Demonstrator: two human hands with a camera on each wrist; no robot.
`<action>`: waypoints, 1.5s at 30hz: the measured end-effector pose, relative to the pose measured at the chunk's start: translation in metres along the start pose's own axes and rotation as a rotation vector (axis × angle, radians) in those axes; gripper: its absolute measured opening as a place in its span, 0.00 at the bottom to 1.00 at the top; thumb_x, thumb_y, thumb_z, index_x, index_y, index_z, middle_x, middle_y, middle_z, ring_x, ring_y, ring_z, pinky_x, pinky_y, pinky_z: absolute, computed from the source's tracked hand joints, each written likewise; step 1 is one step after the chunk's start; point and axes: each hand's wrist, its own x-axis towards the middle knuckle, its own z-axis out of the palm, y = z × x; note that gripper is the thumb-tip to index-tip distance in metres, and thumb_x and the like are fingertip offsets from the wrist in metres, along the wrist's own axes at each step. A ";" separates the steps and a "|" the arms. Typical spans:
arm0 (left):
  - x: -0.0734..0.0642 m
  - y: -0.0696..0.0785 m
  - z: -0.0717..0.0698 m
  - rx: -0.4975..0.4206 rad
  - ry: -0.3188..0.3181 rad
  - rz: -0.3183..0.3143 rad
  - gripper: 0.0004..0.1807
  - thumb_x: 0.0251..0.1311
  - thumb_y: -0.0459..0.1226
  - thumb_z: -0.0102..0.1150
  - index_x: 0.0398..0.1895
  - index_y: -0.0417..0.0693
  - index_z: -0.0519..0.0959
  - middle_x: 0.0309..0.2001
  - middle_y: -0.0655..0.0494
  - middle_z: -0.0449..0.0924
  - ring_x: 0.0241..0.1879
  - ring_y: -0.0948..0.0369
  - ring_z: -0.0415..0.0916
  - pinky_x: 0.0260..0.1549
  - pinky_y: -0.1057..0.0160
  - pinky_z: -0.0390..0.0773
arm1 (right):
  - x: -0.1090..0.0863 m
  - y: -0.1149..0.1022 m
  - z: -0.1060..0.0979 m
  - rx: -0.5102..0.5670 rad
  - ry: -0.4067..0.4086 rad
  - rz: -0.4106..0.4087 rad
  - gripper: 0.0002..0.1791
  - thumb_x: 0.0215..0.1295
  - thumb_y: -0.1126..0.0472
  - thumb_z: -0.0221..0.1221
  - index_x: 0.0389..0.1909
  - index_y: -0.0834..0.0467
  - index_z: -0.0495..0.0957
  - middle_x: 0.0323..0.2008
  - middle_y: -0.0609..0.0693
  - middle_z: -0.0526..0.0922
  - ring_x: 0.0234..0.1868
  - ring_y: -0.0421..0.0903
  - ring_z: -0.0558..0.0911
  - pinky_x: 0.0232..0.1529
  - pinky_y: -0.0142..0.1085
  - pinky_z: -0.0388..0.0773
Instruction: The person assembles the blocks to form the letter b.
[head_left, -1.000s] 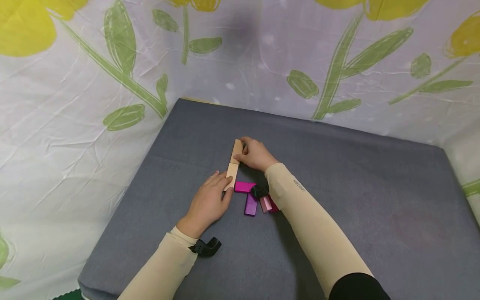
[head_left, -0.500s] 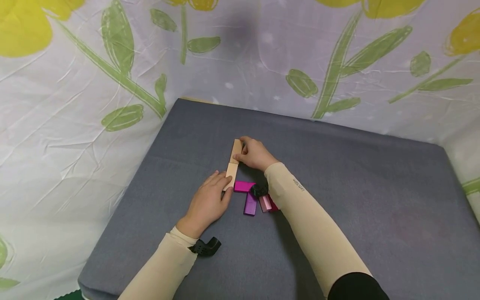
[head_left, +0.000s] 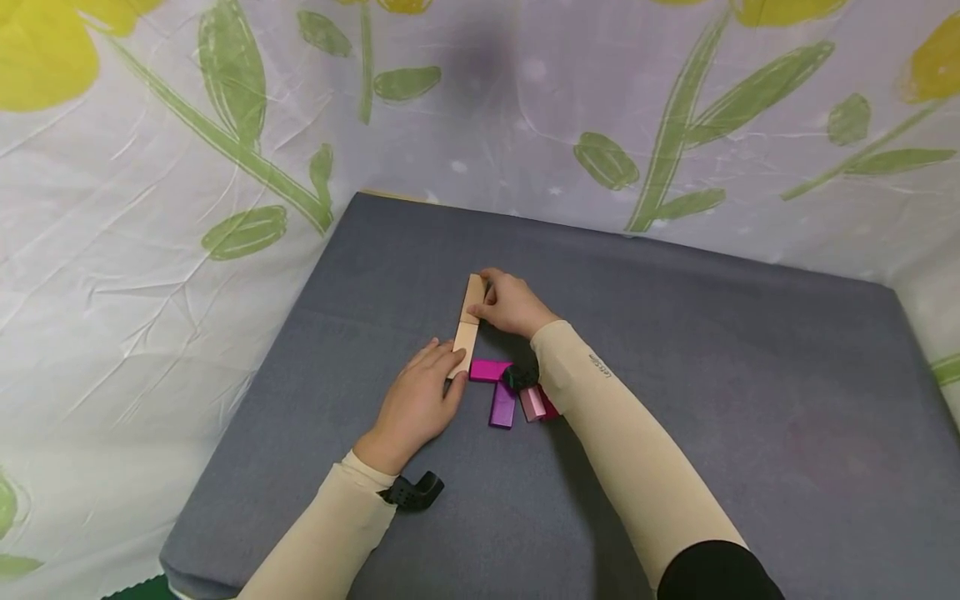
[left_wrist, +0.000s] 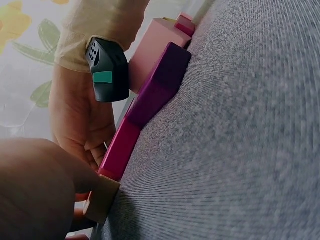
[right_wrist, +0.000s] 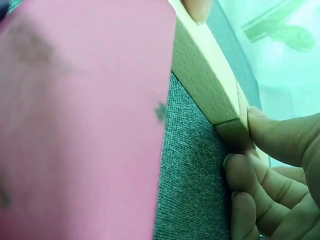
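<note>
Two pale wooden blocks lie end to end in a line on the grey cloth. My left hand holds the near wooden block between thumb and fingers, at its near end. At the far wooden block, my right hand pinches the right side. The right wrist view shows the seam between the blocks, with the right thumb on top of the far one. A magenta block butts up to the near block's right side. A purple block extends from it toward me.
A pink block and a dark red block lie under the right forearm, partly hidden by it and its wrist camera. The grey-covered table is backed by a flower-printed curtain.
Both hands keep their places on the two wooden blocks. Only the head view has shifted slightly; the blocks stay put.
</note>
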 end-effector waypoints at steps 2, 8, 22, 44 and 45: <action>0.000 0.000 -0.001 0.000 -0.001 -0.001 0.19 0.74 0.38 0.61 0.62 0.39 0.83 0.64 0.40 0.81 0.70 0.42 0.73 0.70 0.45 0.69 | 0.000 0.000 -0.001 -0.001 0.001 0.001 0.39 0.74 0.53 0.66 0.78 0.64 0.63 0.34 0.53 0.82 0.29 0.45 0.76 0.32 0.36 0.72; 0.001 0.002 -0.003 -0.008 -0.002 -0.003 0.18 0.74 0.37 0.61 0.62 0.39 0.83 0.64 0.40 0.81 0.70 0.42 0.73 0.71 0.46 0.68 | 0.000 0.001 -0.001 0.023 0.012 0.007 0.39 0.72 0.52 0.68 0.77 0.63 0.64 0.33 0.53 0.83 0.26 0.44 0.77 0.31 0.36 0.74; 0.000 0.000 -0.001 0.000 0.017 0.002 0.19 0.73 0.37 0.62 0.62 0.39 0.83 0.63 0.40 0.82 0.70 0.43 0.73 0.71 0.47 0.68 | 0.000 0.000 0.000 0.032 0.003 0.010 0.39 0.72 0.52 0.68 0.77 0.62 0.64 0.34 0.53 0.82 0.27 0.44 0.78 0.31 0.36 0.73; 0.001 -0.003 0.004 -0.001 0.021 -0.013 0.20 0.80 0.40 0.51 0.67 0.42 0.79 0.64 0.46 0.82 0.70 0.46 0.73 0.71 0.48 0.68 | -0.005 0.003 -0.005 0.133 -0.005 0.034 0.47 0.75 0.47 0.63 0.84 0.55 0.48 0.38 0.56 0.85 0.36 0.51 0.85 0.43 0.47 0.80; 0.001 -0.003 0.004 -0.006 0.018 -0.026 0.21 0.80 0.40 0.51 0.68 0.42 0.78 0.65 0.46 0.81 0.71 0.46 0.73 0.71 0.47 0.69 | -0.007 0.002 -0.005 0.128 0.002 0.034 0.48 0.75 0.47 0.63 0.85 0.55 0.47 0.40 0.57 0.85 0.38 0.52 0.85 0.45 0.48 0.80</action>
